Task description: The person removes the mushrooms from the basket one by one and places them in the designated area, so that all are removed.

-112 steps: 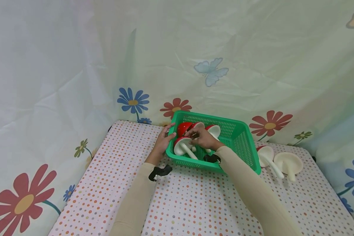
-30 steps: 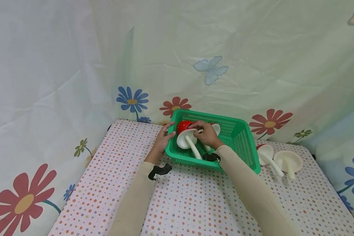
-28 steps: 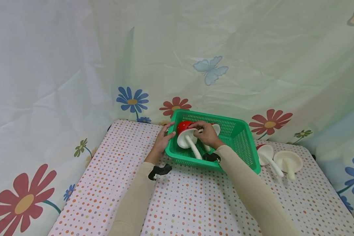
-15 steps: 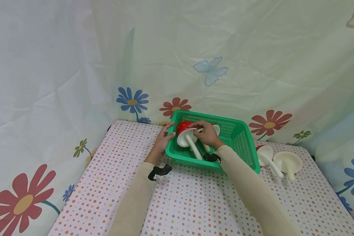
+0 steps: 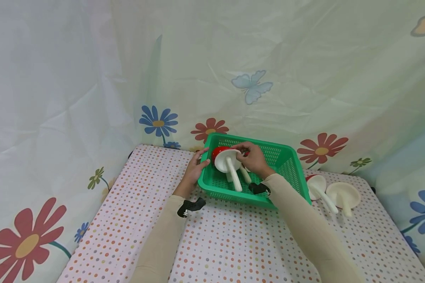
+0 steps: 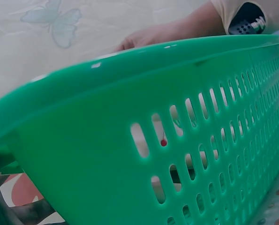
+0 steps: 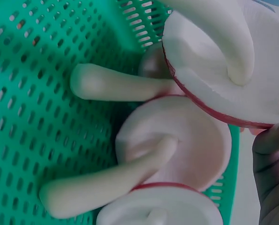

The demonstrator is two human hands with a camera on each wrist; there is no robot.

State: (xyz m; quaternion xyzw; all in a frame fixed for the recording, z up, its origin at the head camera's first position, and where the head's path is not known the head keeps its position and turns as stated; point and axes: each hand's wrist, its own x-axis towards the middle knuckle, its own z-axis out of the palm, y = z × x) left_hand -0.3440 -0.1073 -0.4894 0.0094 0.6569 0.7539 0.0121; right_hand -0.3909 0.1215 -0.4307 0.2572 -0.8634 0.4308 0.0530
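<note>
My right hand (image 5: 255, 160) pinches the cap edge of a decorative mushroom (image 5: 224, 162) with a white underside, red top and long white stem. It is tilted above the left part of the green plastic basket (image 5: 288, 148). In the right wrist view, my right thumb and fingers (image 7: 273, 145) meet at the rim of the held mushroom (image 7: 266, 93). Below it in the basket lie other mushrooms (image 7: 195, 145), stems pointing left. My left hand (image 5: 193, 173) holds the basket's left end, thumb and fingers at the rim; in the left wrist view the basket wall (image 6: 92, 140) largely hides it.
Two more mushrooms lie on the table right of the basket, one red-edged (image 5: 318, 184) and one pale (image 5: 343, 194). A dotted cloth (image 5: 219, 243) covers the table. A flower-printed curtain (image 5: 198, 70) stands close behind the basket.
Earlier, my right hand reached to the mushroom at the basket's left end and took hold of its cap. Since half a second ago, hand and mushroom have risen slightly and shifted right.
</note>
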